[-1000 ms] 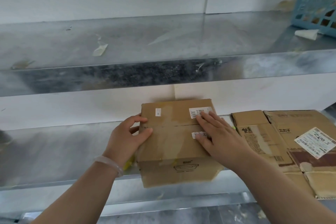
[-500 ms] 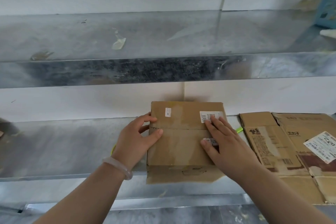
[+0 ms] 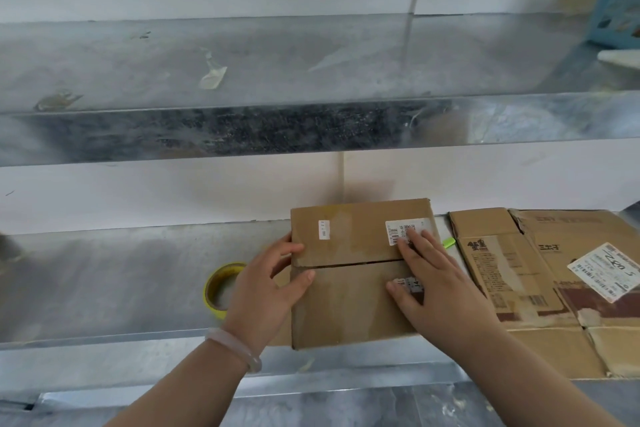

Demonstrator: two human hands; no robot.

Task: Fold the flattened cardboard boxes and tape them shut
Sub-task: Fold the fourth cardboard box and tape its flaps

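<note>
A small folded cardboard box (image 3: 349, 291) stands on the lower metal shelf (image 3: 104, 281), its two top flaps closed with a seam across the middle. My left hand (image 3: 270, 288) grips its left side, thumb on the near flap and fingers at the far flap's edge. My right hand (image 3: 433, 284) lies flat over the seam on the right, partly covering two white labels. A roll of yellow tape (image 3: 221, 284) lies on the shelf just left of my left hand. Flattened cardboard boxes (image 3: 519, 274) lie to the right.
An upper metal shelf (image 3: 277, 128) juts out above the box, with scraps of old tape on it. A blue plastic basket (image 3: 620, 0) stands at its far right. A small green object (image 3: 449, 242) peeks out between the box and the flat cardboard.
The near flap that hung over the shelf's front edge now lies out of sight and the box sits squarer. The view has shifted left, uncovering the yellow tape roll.
</note>
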